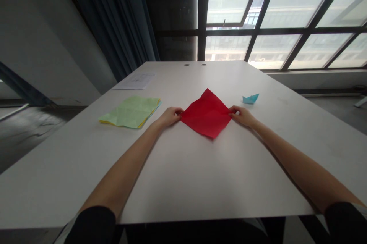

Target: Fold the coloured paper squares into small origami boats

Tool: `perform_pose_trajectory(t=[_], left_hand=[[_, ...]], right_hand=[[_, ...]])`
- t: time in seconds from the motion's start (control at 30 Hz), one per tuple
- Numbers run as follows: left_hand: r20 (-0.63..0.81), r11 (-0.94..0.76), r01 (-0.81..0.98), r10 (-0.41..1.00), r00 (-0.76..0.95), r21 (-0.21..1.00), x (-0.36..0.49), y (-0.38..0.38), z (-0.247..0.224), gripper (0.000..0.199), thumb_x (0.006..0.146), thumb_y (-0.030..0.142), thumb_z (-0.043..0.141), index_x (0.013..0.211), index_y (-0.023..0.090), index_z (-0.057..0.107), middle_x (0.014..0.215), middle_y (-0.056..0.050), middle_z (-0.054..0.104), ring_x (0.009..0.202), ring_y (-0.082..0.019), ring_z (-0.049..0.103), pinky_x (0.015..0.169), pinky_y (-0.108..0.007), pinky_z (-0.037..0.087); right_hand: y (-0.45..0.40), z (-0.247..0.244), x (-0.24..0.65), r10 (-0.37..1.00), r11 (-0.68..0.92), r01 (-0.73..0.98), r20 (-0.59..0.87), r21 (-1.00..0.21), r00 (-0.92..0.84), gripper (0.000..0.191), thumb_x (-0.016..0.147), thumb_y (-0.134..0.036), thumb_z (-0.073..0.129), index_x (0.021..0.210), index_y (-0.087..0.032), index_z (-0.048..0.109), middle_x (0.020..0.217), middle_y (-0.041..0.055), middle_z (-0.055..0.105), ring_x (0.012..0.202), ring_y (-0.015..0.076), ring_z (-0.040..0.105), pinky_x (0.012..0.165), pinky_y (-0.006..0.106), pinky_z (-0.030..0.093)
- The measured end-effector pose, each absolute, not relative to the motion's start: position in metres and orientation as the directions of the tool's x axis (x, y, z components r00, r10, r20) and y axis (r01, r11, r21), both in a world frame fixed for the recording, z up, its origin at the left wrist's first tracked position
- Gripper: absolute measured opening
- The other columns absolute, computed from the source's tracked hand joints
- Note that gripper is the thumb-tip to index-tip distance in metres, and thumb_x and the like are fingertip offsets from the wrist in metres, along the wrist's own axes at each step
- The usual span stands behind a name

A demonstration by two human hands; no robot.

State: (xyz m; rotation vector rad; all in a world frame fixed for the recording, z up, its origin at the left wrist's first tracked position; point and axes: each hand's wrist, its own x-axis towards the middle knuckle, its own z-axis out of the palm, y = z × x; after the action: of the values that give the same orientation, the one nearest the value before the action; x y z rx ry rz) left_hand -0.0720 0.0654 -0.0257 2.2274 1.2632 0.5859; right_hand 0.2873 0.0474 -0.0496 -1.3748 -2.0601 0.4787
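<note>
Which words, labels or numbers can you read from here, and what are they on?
No text can be read in this view.
Printed sheet at the table's far left: faint marks, too small and blurred to read.
Red paper, green sheet and blue folded paper: no writing that I can make out.

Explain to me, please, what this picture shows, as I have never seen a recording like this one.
There is no machine here: a person works with two bare hands. The single picture comes from a camera worn on the head, looking forward and down. The left hand and the right hand hold opposite corners of a red sheet. On the white table also lie a stack of coloured sheets, pale green on top, a printed page behind it, and, beyond the right hand, a small folded blue paper.
</note>
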Motion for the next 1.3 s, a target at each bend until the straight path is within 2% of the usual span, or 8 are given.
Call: perform_pose_trajectory(t=[0.33,0.57,0.73,0.87,0.97,1.03,1.13,1.3], left_hand=[[0.193,-0.469,0.702,0.878,0.439,0.536,-0.074,0.067,-0.028,0.030,0.065,0.015,0.046,0.086,0.014,0.067,0.077,-0.003,0.067,0.067,-0.013,0.055,0.064,-0.022,0.041],[0.190,-0.520,0.715,0.849,0.493,0.467,-0.075,0.068,-0.030,0.029,0.066,0.012,0.045,0.083,0.017,0.068,0.081,-0.003,0.066,0.077,-0.014,0.056,0.074,-0.024,0.042],[0.155,-0.571,0.730,0.816,0.558,0.376,-0.072,0.066,-0.026,0.027,0.067,0.012,0.044,0.078,0.017,0.069,0.083,-0.004,0.065,0.078,-0.015,0.057,0.075,-0.024,0.042],[0.132,-0.555,0.816,0.832,0.539,0.164,-0.060,0.055,-0.015,0.023,0.074,0.024,0.047,0.079,0.018,0.069,0.084,-0.007,0.065,0.084,-0.020,0.055,0.079,-0.029,0.039],[0.142,-0.482,0.874,0.871,0.470,0.061,-0.043,0.041,-0.011,0.031,0.078,0.040,0.048,0.081,0.016,0.067,0.084,-0.010,0.064,0.089,-0.023,0.054,0.084,-0.034,0.037],[0.162,-0.517,0.852,0.850,0.501,0.077,-0.030,0.032,-0.011,0.031,0.081,0.038,0.046,0.092,0.016,0.065,0.093,-0.012,0.062,0.093,-0.024,0.052,0.086,-0.035,0.036],[0.143,-0.652,0.743,0.758,0.637,0.149,-0.014,0.022,-0.014,0.032,0.082,0.017,0.040,0.108,0.019,0.059,0.105,-0.009,0.059,0.097,-0.020,0.052,0.086,-0.031,0.038],[0.130,-0.702,0.696,0.712,0.689,0.155,0.000,0.011,-0.021,0.028,0.082,0.015,0.038,0.100,0.018,0.060,0.101,-0.010,0.059,0.095,-0.021,0.052,0.085,-0.033,0.040]], right_hand=[[0.046,-0.046,0.287,0.932,0.351,0.744,0.286,-0.568,-0.221,0.016,0.070,-0.027,0.052,0.077,-0.017,0.063,0.073,0.0025,0.065,0.068,0.0158,0.054,0.063,0.028,0.040],[0.048,-0.048,0.291,0.929,0.365,0.763,0.264,-0.534,-0.260,0.020,0.069,-0.019,0.047,0.076,-0.018,0.066,0.078,0.0036,0.067,0.072,0.0172,0.056,0.067,0.029,0.042],[0.048,-0.047,0.289,0.889,0.447,0.804,0.299,-0.393,-0.348,0.027,0.070,-0.014,0.043,0.078,-0.018,0.069,0.084,0.0046,0.067,0.078,0.0177,0.057,0.077,0.031,0.041],[0.042,-0.040,0.280,0.878,0.435,0.868,0.326,-0.239,-0.351,0.027,0.080,-0.030,0.045,0.074,-0.018,0.069,0.086,0.0080,0.067,0.081,0.0216,0.055,0.080,0.035,0.038],[0.034,-0.033,0.270,0.866,0.417,0.897,0.365,-0.147,-0.343,0.033,0.080,-0.043,0.047,0.075,-0.018,0.068,0.089,0.0104,0.066,0.089,0.0264,0.053,0.081,0.039,0.036],[0.029,-0.030,0.262,0.854,0.438,0.891,0.366,-0.118,-0.371,0.031,0.080,-0.043,0.049,0.081,-0.020,0.068,0.092,0.0097,0.066,0.092,0.0273,0.052,0.081,0.040,0.036],[0.023,-0.028,0.249,0.826,0.523,0.841,0.322,-0.135,-0.462,0.025,0.081,-0.033,0.047,0.089,-0.020,0.067,0.095,0.0083,0.065,0.089,0.0235,0.054,0.081,0.036,0.039],[0.013,-0.031,0.228,0.758,0.647,0.738,0.271,-0.194,-0.593,0.025,0.082,-0.024,0.044,0.096,-0.019,0.064,0.097,0.0082,0.064,0.089,0.0208,0.056,0.083,0.033,0.042]])
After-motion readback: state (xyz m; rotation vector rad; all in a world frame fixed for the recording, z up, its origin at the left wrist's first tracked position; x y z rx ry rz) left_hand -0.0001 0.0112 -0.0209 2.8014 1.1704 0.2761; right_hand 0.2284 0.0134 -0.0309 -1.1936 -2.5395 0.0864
